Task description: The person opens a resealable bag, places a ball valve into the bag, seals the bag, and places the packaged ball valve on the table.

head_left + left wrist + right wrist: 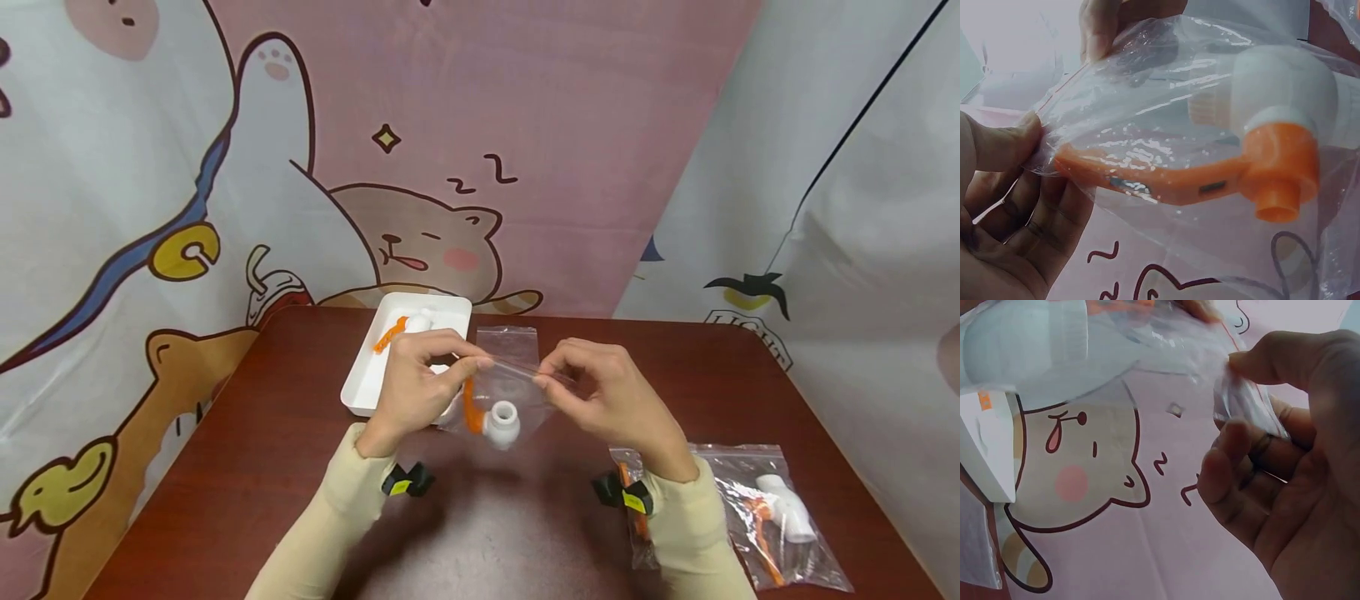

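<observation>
Between both hands hangs a clear zip bag [1166, 100] holding a white plastic ball valve [501, 425] with an orange lever handle [1179, 181]. My left hand [422, 379] pinches one end of the bag's top edge between thumb and fingers. At the other end, my right hand [618, 396] pinches the same edge, which is stretched between them. A red line runs along the bag's mouth in both wrist views. The valve hangs low in the bag, above the table.
Behind the left hand stands a white tray [362, 385] with an orange-handled white valve [418, 322] in it. Another clear bag [507, 337] lies beside the tray. At the right, bagged valves [787, 510] lie on the brown table [225, 500], partly under the right forearm.
</observation>
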{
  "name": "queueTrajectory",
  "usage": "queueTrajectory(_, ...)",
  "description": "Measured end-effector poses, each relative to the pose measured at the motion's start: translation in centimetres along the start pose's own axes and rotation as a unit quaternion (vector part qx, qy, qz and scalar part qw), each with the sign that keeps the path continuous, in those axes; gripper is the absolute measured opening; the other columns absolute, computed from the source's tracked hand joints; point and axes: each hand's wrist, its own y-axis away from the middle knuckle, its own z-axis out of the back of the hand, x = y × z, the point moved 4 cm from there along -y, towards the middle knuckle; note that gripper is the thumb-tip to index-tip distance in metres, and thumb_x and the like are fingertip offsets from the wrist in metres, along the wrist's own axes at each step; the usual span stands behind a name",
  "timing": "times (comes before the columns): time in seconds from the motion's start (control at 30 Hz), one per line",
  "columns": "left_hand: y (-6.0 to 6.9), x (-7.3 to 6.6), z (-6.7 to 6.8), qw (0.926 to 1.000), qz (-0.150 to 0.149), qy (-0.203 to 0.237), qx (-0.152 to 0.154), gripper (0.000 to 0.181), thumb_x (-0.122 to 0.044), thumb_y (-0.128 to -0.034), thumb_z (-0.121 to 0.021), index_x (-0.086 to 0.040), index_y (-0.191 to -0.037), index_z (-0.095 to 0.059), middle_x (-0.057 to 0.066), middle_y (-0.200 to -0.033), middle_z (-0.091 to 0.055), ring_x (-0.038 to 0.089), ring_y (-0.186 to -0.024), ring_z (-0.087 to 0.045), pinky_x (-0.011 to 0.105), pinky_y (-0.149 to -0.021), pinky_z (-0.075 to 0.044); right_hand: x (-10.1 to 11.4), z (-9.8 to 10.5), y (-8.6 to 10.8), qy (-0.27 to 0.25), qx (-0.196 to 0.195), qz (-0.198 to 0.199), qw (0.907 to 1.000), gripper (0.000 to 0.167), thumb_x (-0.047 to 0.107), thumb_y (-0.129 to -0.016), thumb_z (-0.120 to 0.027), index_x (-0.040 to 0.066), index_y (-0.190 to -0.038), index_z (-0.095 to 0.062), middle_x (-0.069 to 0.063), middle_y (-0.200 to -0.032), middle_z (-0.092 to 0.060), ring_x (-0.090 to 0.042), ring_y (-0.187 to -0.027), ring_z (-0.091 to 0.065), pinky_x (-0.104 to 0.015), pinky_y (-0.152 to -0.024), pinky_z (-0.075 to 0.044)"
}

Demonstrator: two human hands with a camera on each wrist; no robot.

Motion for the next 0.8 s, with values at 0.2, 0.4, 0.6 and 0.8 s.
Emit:
queueTrajectory(0.2, -0.1, 0.1, 0.8, 0.9998, 0.012, 0.003, -0.014, 0.004, -0.006, -0.0846, -0.083, -0.008, -0.081, -0.082, 0.002, -0.076, -0.077, 0.008, -0.065, -0.064, 0.024, -0.063, -0.055, -0.4, 0.7, 0.3, -0.004, 0.009, -0.008, 0.9999, 0.017, 0.009, -0.090, -0.078, 0.023, -0.090, -0.070, 0.014, -0.078, -0.058, -0.003, -0.068, -0.052, -0.021, -0.055, -0.046)
queueTrajectory(0.4, -0.2, 0.0, 1.7, 0.9994, 0.011, 0.012, -0.030, 0.007, -0.008, -0.0847, -0.083, -0.002, -0.083, -0.081, 0.007, -0.075, -0.076, 0.011, -0.063, -0.065, 0.023, -0.064, -0.056, -0.7, 1.4, 0.6, 0.000, 0.017, -0.019, 0.9997, 0.015, 0.008, -0.091, -0.077, 0.022, -0.093, -0.071, 0.015, -0.080, -0.060, -0.003, -0.070, -0.054, -0.022, -0.058, -0.048)
queueTrajectory(0.6, -0.2, -0.1, 1.6, 0.9992, 0.015, 0.027, -0.025, 0.004, -0.006, -0.0848, -0.083, -0.002, -0.084, -0.081, 0.008, -0.077, -0.077, 0.011, -0.066, -0.066, 0.023, -0.065, -0.056, -1.0, 1.5, 0.6, 0.011, 0.017, -0.031, 0.9993, 0.014, 0.011, -0.092, -0.076, 0.023, -0.093, -0.070, 0.013, -0.083, -0.063, -0.004, -0.072, -0.055, -0.021, -0.061, -0.048)
queueTrajectory(0.8, -0.2, -0.3, 1.3, 0.9987, 0.020, 0.042, -0.020, 0.002, -0.001, -0.0840, -0.081, -0.003, -0.083, -0.081, 0.009, -0.077, -0.077, 0.010, -0.067, -0.066, 0.021, -0.065, -0.055, -1.8, 1.0, 0.6, -0.024, -0.001, -0.078, 0.9967, 0.010, 0.012, -0.094, -0.075, 0.021, -0.094, -0.070, 0.005, -0.085, -0.067, -0.008, -0.071, -0.057, -0.023, -0.062, -0.051)
